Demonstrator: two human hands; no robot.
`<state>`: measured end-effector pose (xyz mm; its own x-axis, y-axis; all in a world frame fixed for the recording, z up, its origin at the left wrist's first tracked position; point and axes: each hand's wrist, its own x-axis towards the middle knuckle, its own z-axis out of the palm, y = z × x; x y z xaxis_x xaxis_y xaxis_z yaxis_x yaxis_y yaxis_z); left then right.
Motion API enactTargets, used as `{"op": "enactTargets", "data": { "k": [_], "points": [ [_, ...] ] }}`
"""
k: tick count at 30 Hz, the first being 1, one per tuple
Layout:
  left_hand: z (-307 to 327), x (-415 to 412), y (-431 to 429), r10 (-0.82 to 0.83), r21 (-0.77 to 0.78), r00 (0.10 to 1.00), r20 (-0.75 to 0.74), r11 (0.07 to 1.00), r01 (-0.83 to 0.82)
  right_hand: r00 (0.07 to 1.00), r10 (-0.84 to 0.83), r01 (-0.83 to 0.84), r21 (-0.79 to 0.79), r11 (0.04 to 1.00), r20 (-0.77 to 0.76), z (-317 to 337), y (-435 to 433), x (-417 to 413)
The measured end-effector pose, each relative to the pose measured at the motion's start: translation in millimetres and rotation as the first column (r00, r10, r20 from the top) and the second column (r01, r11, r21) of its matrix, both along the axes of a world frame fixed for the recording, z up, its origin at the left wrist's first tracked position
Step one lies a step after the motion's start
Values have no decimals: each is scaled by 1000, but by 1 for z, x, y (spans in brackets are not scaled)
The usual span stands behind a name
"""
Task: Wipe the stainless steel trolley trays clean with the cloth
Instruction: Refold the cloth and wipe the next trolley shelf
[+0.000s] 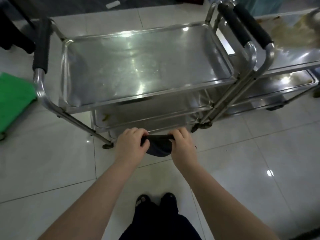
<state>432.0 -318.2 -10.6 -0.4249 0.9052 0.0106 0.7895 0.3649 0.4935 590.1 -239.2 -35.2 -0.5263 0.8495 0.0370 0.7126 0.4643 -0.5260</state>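
Both forearms reach forward and down from the bottom of the view, bare, converging toward the near edge of the trolley [147, 66]. The left hand [131, 146] and the right hand [181, 144] are held close together in the air, backs toward the camera, knuckles pointing at the trolley. Each has its fingers curled over and its thumb tucked in, pinching one end of a dark cloth [158, 144]; the cloth's upper edge is pulled taut in a straight band between the two hands, and the rest sags in a small pouch below it. The cloth hangs just in front of the trolley's lower trays, touching none of them as far as can be seen. The top tray [216, 49] is a shiny rectangle with a raised rim all round, and a lower tray [138, 122] shows beneath its near edge with a small yellowish speck at its left end. Black-padded handles rise at both short ends. A second trolley [285, 80] stands tight against the right side, its trays smeared. White tiled floor [52, 153] lies open on the near side, and a green object [13, 101] sits to the left.
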Motion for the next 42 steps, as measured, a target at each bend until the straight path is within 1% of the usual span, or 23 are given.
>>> {"op": "enactTargets", "data": {
  "k": [3,6,9,15,18,22,24,27,29,31,33,35,37,38,39,40,41,42],
  "points": [
    [-26,-6,1,0,-16,1000,4,1000,0,999,5,-7,-46,999,-41,-24,4,-6],
    [-47,-5,8,8,-49,1000,17,999,-7,997,43,-51,-121,991,-70,-45,13,-5],
    [-67,5,22,52,-66,998,24,997,-51,997,63,-70,-171,983,-50,-64,33,1],
    [-106,39,59,194,-92,979,59,978,-188,980,196,-197,-274,941,-33,-99,94,28],
    [-125,49,87,205,-114,977,54,974,-198,973,228,-228,-308,924,-34,-118,127,37],
    [-152,48,117,227,-144,972,66,966,-215,973,230,-224,-323,919,-21,-145,154,37],
    [-167,43,128,227,-116,970,84,969,-217,978,209,-204,-309,929,-18,-159,161,33],
    [-194,32,144,214,-67,966,143,976,-206,986,162,-164,-248,955,-27,-184,173,22],
    [-216,20,156,200,-43,962,187,980,-195,981,193,-192,-199,961,-15,-205,185,13],
    [-238,6,168,193,-52,959,207,981,-186,975,221,-213,-176,961,23,-227,198,1],
    [-261,-10,184,182,-51,955,234,983,-175,974,226,-221,-126,967,28,-246,216,-12],
    [-283,-30,210,161,-33,962,220,987,-157,973,229,-228,-58,972,18,-264,242,-32],
    [-303,-55,247,163,-14,972,167,987,-163,978,208,-207,-30,978,21,-279,275,-61],
    [-314,-69,265,167,14,974,156,985,-171,979,200,-199,-9,980,47,-287,292,-76],
    [-325,-82,282,179,40,971,160,981,-187,977,184,-189,39,981,108,-296,308,-90],
    [-337,-92,296,198,37,967,160,978,-206,966,148,-172,98,980,211,-305,320,-101],
    [-352,-100,304,220,3,968,121,975,-221,941,108,-161,141,977,321,-315,326,-109],
    [-367,-106,309,228,-42,973,30,973,-226,917,89,-160,153,975,389,-325,326,-114]
  ]
}}
